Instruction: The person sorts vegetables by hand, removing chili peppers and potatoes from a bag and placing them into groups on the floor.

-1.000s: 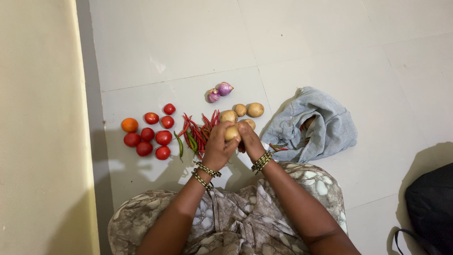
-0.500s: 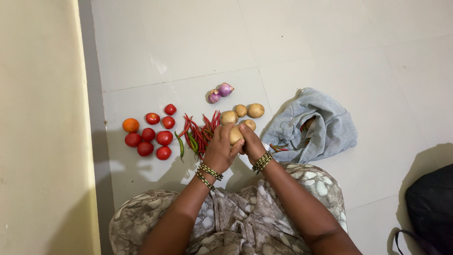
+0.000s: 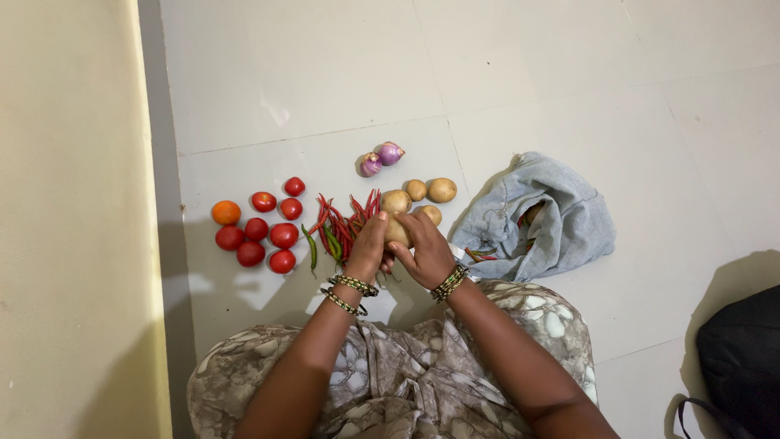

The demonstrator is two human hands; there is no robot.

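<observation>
My left hand (image 3: 367, 246) and my right hand (image 3: 424, 252) together clasp one tan potato (image 3: 396, 232) just above the floor. Right behind it lie other potatoes (image 3: 441, 189) in a small cluster. A heap of red and green chillies (image 3: 339, 229) lies directly left of my left hand. Further left sits a group of red tomatoes (image 3: 268, 229) with one orange tomato (image 3: 226, 212). Two purple onions (image 3: 382, 158) rest behind the potatoes. Both wrists wear bead bangles.
A crumpled blue-grey cloth bag (image 3: 544, 218) lies open on the white tiled floor to my right, with chillies at its mouth. A cream wall (image 3: 73, 219) runs along the left. A black bag (image 3: 739, 358) sits at the lower right. My patterned skirt (image 3: 406, 382) covers my lap.
My hands have shifted slightly on the potato, which now sits lower between them. Nothing else has moved.
</observation>
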